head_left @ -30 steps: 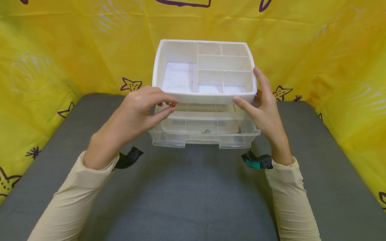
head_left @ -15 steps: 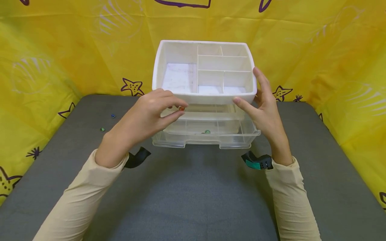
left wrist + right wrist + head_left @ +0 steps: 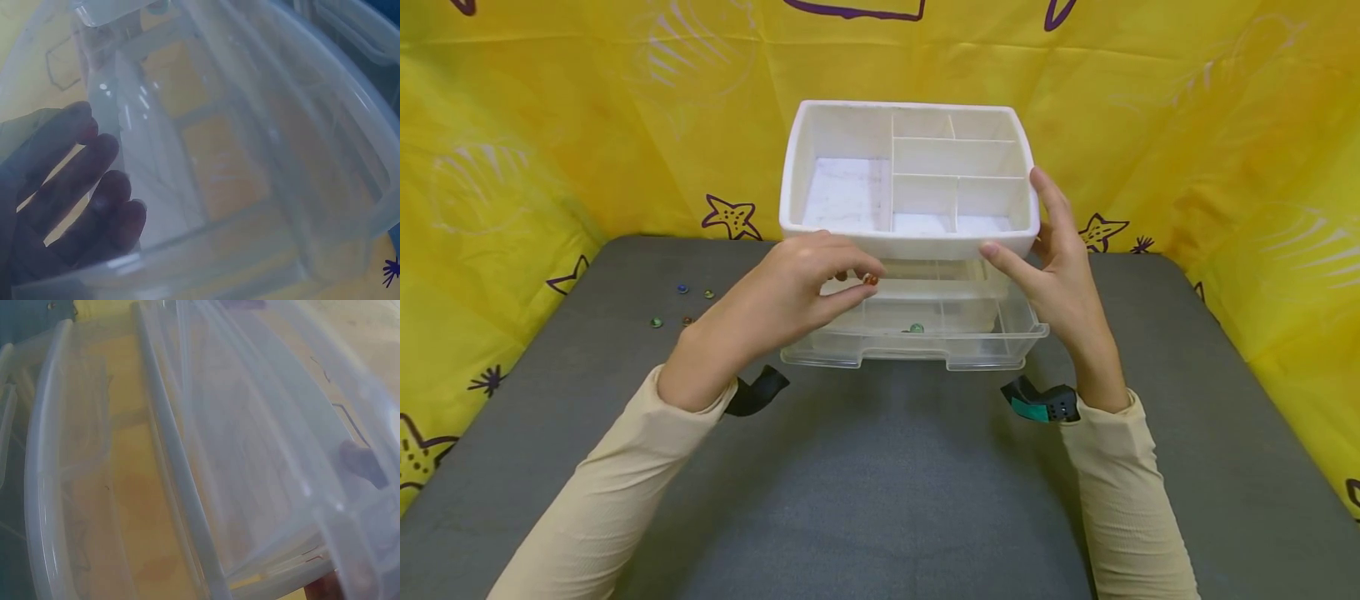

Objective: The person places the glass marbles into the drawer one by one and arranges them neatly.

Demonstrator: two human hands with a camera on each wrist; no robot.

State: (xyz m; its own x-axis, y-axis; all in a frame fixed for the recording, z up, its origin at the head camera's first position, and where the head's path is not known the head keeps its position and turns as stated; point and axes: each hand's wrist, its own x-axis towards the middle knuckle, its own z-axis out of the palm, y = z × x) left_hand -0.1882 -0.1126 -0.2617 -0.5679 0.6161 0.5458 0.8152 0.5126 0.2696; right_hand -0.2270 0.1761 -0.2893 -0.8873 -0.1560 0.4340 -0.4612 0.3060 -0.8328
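My left hand [image 3: 790,287] pinches an orange-red marble [image 3: 870,279] between thumb and fingertip. It hovers over the left part of a clear drawer [image 3: 977,352] that stands pulled out. In that drawer lies a green marble [image 3: 917,328], with another small dark spot beside it that is hard to make out. Above the drawer is the white organizer box [image 3: 910,245] with its divided top tray. My right hand [image 3: 1063,271] grips the box's right front corner, thumb in front. Through hazy clear plastic, the left wrist view shows left-hand fingers [image 3: 75,187]; the marble is not distinct there.
On the grey table [image 3: 895,483], left of the box, lie a blue marble [image 3: 682,289], a yellow-green marble [image 3: 709,294], a green one [image 3: 657,322] and a reddish-brown one [image 3: 687,321]. A yellow patterned cloth [image 3: 625,100] encloses the back and sides.
My left hand has shifted right and slightly down with the marble, moving further over the drawer. Marbles on the table behind that arm have come into view. The right hand stays put.
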